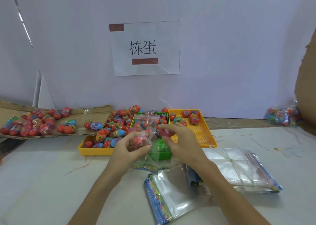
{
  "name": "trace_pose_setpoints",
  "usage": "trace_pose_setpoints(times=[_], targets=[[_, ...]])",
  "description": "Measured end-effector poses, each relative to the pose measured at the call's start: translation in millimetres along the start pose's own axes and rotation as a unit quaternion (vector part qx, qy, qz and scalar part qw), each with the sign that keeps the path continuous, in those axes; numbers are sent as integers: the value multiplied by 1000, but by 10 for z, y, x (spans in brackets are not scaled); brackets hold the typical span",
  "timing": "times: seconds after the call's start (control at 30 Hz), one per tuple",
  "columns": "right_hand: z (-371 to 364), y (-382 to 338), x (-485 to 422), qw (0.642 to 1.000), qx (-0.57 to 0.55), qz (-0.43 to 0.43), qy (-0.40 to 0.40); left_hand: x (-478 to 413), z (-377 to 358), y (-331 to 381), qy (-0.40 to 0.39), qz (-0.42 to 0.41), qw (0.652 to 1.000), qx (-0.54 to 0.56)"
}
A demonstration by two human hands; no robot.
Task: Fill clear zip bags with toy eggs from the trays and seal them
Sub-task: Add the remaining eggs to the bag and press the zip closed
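Note:
My left hand [127,149] grips a clear zip bag [145,122] from below, with a red toy egg [139,140] showing inside it. My right hand [181,139] holds a red toy egg [165,132] at the bag's right side, fingers curled around it. Both hands hover over the green tray [159,149]. The left yellow tray [95,151] is heaped with toy eggs [118,122]. A few eggs lie at the back of the right yellow tray [201,134].
A flattened cardboard sheet [95,112] at the left carries several more eggs. Stacks of empty zip bags [171,190] lie near the front, with a tied bundle [239,168] at the right. A filled bag [282,117] sits far right beside a cardboard box [306,88].

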State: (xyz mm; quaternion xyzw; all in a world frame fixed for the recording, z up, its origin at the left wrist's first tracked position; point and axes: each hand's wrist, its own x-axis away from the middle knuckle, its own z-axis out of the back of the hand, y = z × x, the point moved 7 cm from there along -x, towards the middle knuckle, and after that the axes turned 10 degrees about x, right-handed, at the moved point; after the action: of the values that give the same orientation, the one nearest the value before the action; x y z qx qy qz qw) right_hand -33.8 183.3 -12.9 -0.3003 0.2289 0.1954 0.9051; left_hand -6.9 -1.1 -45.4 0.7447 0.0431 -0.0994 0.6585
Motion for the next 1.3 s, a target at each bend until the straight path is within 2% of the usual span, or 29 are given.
trace_pose_setpoints(times=[0.1, 0.2, 0.3, 0.47, 0.67, 0.87, 0.97, 1.07, 1.17, 1.3], targets=[[216, -7, -12, 986, -128, -26, 100, 13, -16, 25, -6, -18, 999, -48], [339, -131, -3, 979, -156, 17, 133, 13, -27, 41, -14, -32, 997, -75], [313, -309, 23, 984, -113, 90, 104, 13, -66, 58, -28, -46, 993, -101], [85, -377, 54, 994, 3, 110, 10, 26, -94, 74, -34, -52, 992, -113], [165, -311, 29, 993, -100, 60, 13, 29, -55, 96, -6, -56, 995, -86], [26, -322, 45, 991, -86, 69, -70, 28, -44, 79, -13, -55, 996, -64], [121, -302, 17, 990, -125, 59, -20, 27, -37, 78, -6, -53, 997, -47], [302, -79, -24, 984, -152, -30, 86, 25, 5, 112, 11, -67, 997, -24], [360, 181, -48, 989, -69, -93, 96, 5, 88, 121, 43, -70, 997, 4], [96, 313, -36, 990, 94, -95, -50, -13, 199, 106, 94, -83, 992, 15]])
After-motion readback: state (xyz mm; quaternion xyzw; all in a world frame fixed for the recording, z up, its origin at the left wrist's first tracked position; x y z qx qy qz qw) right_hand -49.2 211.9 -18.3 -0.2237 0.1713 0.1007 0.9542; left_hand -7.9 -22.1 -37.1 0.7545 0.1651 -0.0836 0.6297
